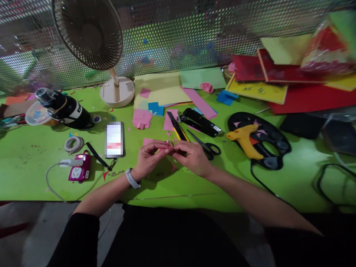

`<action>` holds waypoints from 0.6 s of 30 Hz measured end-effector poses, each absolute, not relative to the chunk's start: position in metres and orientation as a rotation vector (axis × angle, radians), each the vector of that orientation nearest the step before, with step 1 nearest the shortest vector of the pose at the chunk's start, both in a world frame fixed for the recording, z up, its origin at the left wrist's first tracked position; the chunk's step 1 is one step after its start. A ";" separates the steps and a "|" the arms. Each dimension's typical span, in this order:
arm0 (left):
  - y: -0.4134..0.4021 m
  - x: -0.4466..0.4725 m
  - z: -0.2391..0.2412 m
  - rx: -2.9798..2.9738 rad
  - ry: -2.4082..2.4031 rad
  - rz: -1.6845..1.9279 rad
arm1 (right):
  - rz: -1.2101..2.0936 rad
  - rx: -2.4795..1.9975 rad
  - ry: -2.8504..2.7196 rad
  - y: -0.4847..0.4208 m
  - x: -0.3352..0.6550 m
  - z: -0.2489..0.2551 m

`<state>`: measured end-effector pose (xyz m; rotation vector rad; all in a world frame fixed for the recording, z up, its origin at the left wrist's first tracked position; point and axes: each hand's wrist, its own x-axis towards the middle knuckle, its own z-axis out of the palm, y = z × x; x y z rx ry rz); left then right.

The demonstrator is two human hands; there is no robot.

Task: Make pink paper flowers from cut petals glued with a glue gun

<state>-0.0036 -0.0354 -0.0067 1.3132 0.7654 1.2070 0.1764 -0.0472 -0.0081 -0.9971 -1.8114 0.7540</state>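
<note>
My left hand (147, 158) and my right hand (193, 157) meet above the near middle of the green table. Their fingertips pinch a small pink piece of paper (168, 146) from both sides; most of it is hidden by the fingers. Just beyond them lie a yellow and black utility knife (178, 129), a black stapler (200, 122) and scissors (213, 149), partly covered by my right hand. Stacked pink paper pieces (141, 118) and blue squares (156, 108) are farther back.
On the right, a yellow glue gun (247, 141) rests on a black tray (274, 135), its cord trailing forward. To the left are a phone (114, 139), a tape roll (73, 144), a purple power adapter (80, 168) and a black bottle (66, 111). Behind stands a fan (116, 92).
</note>
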 end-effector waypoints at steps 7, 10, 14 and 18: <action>-0.037 -0.003 -0.009 1.245 0.751 1.200 | 0.760 -1.035 -1.819 -0.047 0.176 -0.006; -0.037 -0.003 -0.008 1.199 0.748 1.204 | 0.736 -1.059 -1.830 -0.048 0.176 -0.006; -0.033 -0.006 -0.002 1.129 0.778 1.222 | 0.730 -1.037 -1.846 -0.046 0.175 -0.010; -0.022 -0.014 0.004 1.094 0.777 1.299 | 0.747 -1.063 -1.857 -0.038 0.184 -0.008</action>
